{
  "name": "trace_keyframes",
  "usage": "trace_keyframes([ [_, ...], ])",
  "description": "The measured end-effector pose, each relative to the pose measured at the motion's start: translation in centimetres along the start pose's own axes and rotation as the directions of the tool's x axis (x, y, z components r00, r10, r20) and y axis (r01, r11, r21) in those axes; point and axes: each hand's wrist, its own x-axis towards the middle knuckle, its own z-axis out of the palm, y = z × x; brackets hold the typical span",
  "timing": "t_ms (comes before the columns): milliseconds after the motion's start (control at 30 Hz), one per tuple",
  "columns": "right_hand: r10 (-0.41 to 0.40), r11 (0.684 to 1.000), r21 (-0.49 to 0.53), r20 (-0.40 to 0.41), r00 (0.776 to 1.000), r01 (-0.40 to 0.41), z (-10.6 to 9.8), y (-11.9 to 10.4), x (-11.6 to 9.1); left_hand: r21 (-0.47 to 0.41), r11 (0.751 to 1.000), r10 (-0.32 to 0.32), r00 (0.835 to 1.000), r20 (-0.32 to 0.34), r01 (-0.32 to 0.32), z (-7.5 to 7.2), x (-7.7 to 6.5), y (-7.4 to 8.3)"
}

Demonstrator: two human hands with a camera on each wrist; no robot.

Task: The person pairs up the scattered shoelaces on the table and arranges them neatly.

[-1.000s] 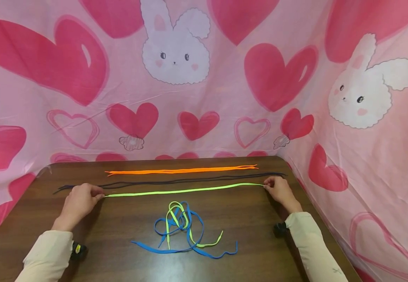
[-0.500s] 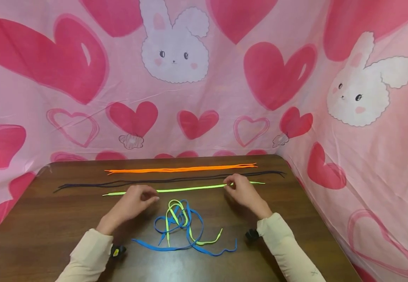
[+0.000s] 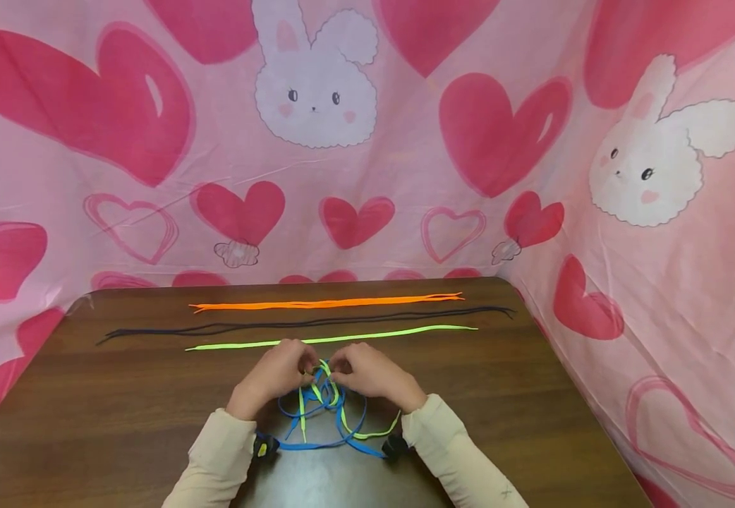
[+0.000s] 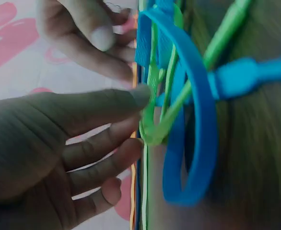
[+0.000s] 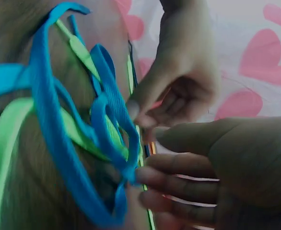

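Between both hands, on the brown table (image 3: 113, 423), lies a tangle of a blue shoelace (image 4: 198, 115) and a yellow-green shoelace (image 5: 6, 129). My left hand (image 3: 276, 374) is at the tangle's upper left, its thumb and forefinger pinching a yellow-green loop in the left wrist view. Opposite it, my right hand (image 3: 370, 372) reaches to the upper right of the tangle, fingers loosely extended and thumb apart, fingertips right beside the blue strands. Parts of the tangle are hidden behind the hands and wrist cameras.
Behind the hands, a straight yellow-green shoelace (image 3: 393, 334) stretches across the table. Farther back run dark cords (image 3: 317, 324), then orange laces (image 3: 329, 305) near the far edge. A pink cloth (image 3: 405, 162) with hearts and rabbits hangs around the table.
Both hands have let go of the straight yellow-green shoelace's ends and moved inward to the tangle. The left thumb and forefinger now pinch a loop there. The laid-out laces stay in place.
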Motion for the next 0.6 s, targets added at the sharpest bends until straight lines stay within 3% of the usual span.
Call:
trace_keyframes([
  [133,0.039,0.999,-0.012,0.029,0.999,-0.039,1.0,-0.6,0.6,0.039,0.999,-0.035,0.999,-0.034,0.037,0.2,0.2,0.4],
  [300,0.126,0.991,-0.034,-0.055,0.990,-0.128,1.7,-1.5,0.8,0.085,0.993,-0.072,0.994,-0.077,0.078,0.7,0.7,0.2],
  [433,0.185,0.979,-0.071,-0.112,0.976,-0.193,2.2,-2.0,0.9,0.093,0.990,-0.099,0.993,-0.062,0.105,1.0,1.0,-0.1],
  [600,0.213,0.973,-0.069,-0.120,0.970,-0.222,2.7,-2.1,1.1,0.088,0.990,-0.107,0.994,-0.011,0.108,0.4,0.9,0.5],
])
